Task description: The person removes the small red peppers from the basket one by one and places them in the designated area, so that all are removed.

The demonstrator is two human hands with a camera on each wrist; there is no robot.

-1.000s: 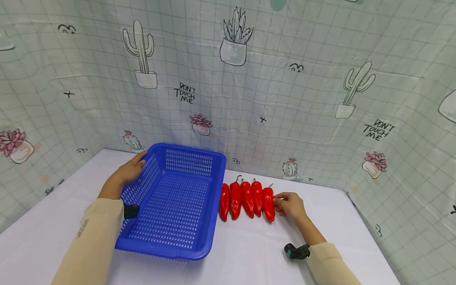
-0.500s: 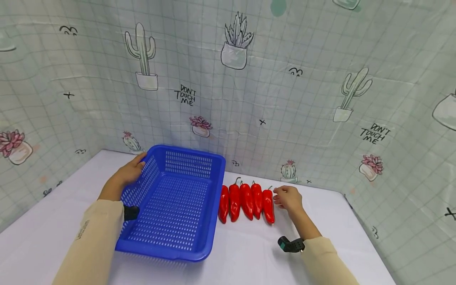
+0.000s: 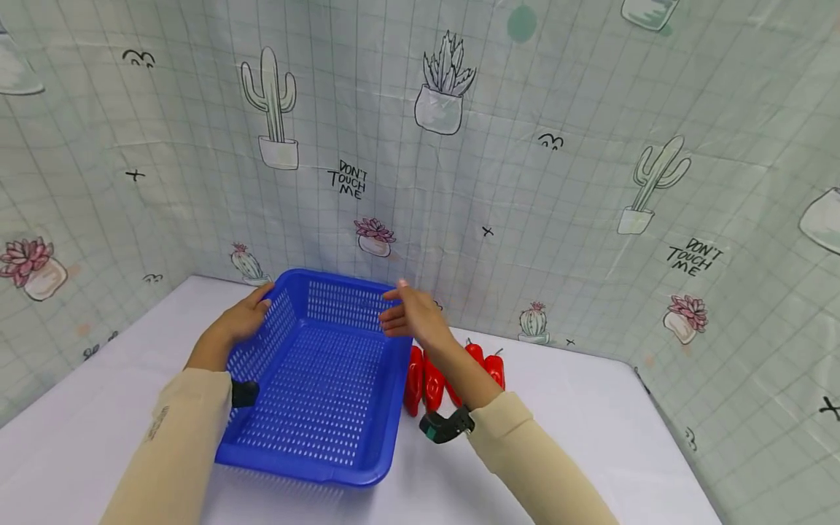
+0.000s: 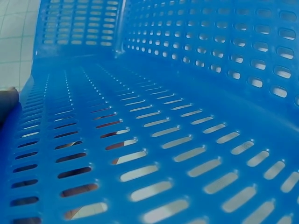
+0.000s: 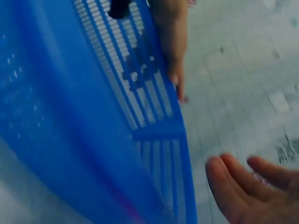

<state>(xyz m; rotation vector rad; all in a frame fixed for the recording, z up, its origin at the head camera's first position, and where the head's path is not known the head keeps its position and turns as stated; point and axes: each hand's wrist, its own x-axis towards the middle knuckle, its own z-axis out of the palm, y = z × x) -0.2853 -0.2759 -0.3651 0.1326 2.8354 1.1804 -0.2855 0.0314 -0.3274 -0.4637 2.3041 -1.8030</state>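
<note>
A blue perforated plastic basket (image 3: 308,472) stands on the left half of the table, with nothing inside it. My left hand (image 3: 241,319) grips the rim of its left wall; a fingertip (image 4: 7,102) shows at the edge of the left wrist view. Over the basket's far right corner, my right hand (image 3: 416,317) hovers with fingers extended, holding nothing. In the right wrist view that right hand (image 5: 252,191) is apart from the rim. Several glossy red peppers (image 3: 434,383) lie in a row beside the basket's right side, partly hidden by my right forearm.
A white cloth (image 3: 577,437) covers the table. Behind and at both sides hangs a checked curtain (image 3: 485,189) printed with cacti. A dark wrist device (image 3: 449,425) sits on the right wrist, and another (image 3: 245,394) on the left.
My right hand has left the rightmost pepper and swung left and upward to the basket's right rim. The left hand, basket and peppers stay where they were; the head view shifts slightly.
</note>
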